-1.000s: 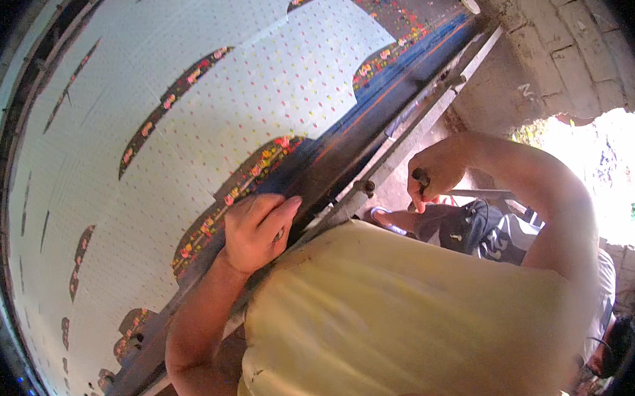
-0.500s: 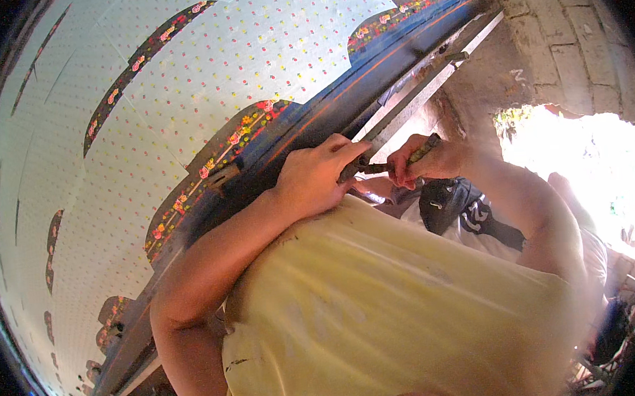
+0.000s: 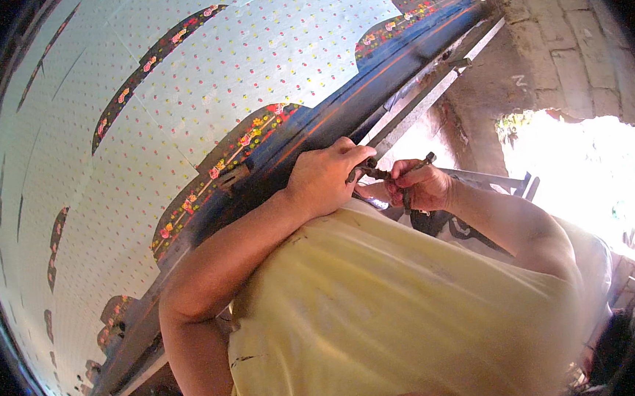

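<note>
In front of my chest, both hands are on a dark metal tool (image 3: 380,172) with a short shaft and a rod-like cross handle. My left hand (image 3: 329,176) is closed around its left end, close against the table's edge. The fingers of my right hand (image 3: 421,182) are wrapped round the cross handle, whose tip sticks out above them and whose other end hangs below. Part of the tool is hidden behind my left fingers, so its exact kind cannot be made out. Just beyond the left hand runs a pale metal rail (image 3: 428,91) along the table side.
A long table (image 3: 379,76) with a blue edge carries pale dotted sheets (image 3: 250,70) over dark floral fabric (image 3: 243,140). A small metal bracket (image 3: 232,177) sits on its edge. At the right are a brick wall (image 3: 571,40) and a bright opening (image 3: 573,165).
My right hand has shifted slightly and turned with the cross handle, which now stands steeper with its lower end showing. My left hand keeps its hold, slightly right and lower in view.
</note>
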The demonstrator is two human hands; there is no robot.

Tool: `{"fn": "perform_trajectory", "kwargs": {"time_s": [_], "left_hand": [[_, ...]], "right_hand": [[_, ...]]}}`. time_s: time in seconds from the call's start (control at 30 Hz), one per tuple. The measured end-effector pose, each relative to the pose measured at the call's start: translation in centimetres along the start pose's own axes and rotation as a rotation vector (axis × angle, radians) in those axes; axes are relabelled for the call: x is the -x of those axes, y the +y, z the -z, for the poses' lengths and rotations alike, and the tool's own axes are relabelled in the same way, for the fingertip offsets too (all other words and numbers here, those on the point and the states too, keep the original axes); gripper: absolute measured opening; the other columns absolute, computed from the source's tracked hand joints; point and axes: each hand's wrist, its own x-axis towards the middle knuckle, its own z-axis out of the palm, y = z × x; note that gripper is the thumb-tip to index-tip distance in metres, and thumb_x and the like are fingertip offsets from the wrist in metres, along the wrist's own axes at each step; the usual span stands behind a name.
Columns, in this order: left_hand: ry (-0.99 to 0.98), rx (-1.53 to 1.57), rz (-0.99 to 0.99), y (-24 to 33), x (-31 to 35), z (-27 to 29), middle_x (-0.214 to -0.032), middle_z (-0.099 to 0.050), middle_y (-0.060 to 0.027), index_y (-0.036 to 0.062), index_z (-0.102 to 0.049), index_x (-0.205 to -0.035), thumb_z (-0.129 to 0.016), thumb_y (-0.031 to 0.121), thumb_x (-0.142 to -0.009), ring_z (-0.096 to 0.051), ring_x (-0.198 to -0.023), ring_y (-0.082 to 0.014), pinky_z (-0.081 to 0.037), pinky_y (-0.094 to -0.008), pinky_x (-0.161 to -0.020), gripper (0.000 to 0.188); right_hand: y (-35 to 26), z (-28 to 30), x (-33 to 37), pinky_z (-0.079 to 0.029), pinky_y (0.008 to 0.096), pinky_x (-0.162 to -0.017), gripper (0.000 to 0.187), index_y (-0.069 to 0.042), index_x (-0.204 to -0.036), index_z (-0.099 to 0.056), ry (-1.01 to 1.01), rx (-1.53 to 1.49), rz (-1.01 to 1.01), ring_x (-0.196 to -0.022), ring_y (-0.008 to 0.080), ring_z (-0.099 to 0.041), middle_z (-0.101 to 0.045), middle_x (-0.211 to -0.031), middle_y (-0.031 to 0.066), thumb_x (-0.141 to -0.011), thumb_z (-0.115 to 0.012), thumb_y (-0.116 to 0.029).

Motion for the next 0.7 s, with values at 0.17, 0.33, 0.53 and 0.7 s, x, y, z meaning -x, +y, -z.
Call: {"fn": "perform_trajectory", "kwargs": {"time_s": [0.17,0.33,0.53,0.7], "left_hand": [[-0.036,-0.026,-0.004,-0.1,-0.2,0.0,-0.12,-0.072,-0.0094,0.0203,-0.068,-0.137,-0.076,0.019,-0.1,-0.078,-0.099,-0.0367,-0.066,-0.0509,-0.08,0.038],[-0.097,-0.033,0.023,0.1,-0.3,0.6,-0.119,-0.072,-0.0106,0.0195,-0.064,-0.134,-0.075,0.02,-0.101,-0.078,-0.1,-0.0382,-0.065,-0.0527,-0.08,0.035],[-0.091,-0.041,0.008,0.4,-0.3,0.5,-0.114,-0.069,-0.0103,0.0202,-0.064,-0.133,-0.076,0.015,-0.097,-0.077,-0.097,-0.0386,-0.064,-0.054,-0.076,0.039],[-0.035,-0.02,-0.055,0.2,-0.3,0.1,-0.111,-0.068,-0.0118,0.0192,-0.065,-0.132,-0.077,0.011,-0.092,-0.078,-0.091,-0.0384,-0.063,-0.0538,-0.072,0.043]], "right_hand": [[0.7,-0.8,-0.2,-0.058,0.0446,-0.087,0.021,-0.005,-0.122,-0.069,-0.007,0.011,-0.015,-0.098,0.0288,-0.072,-0.074,-0.107,0.0175,-0.106,-0.069,-0.019],[1.8,-2.7,-0.3,-0.05,0.0408,-0.079,0.044,-0.002,-0.116,-0.067,0.161,-0.242,-0.193,-0.08,0.0245,-0.061,-0.066,-0.09,0.0102,-0.116,-0.054,-0.044],[4.1,-3.3,0.4,-0.034,0.0302,-0.057,0.042,-0.004,-0.122,-0.069,-0.096,-0.387,-0.121,-0.057,0.0127,-0.041,-0.045,-0.065,-0.0049,-0.116,-0.058,-0.044],[5.9,-4.4,0.5,-0.028,0.029,-0.05,0.028,-0.005,-0.125,-0.073,0.262,0.066,0.179,-0.053,0.0073,-0.032,-0.038,-0.063,-0.0069,-0.117,-0.062,-0.03]]}}
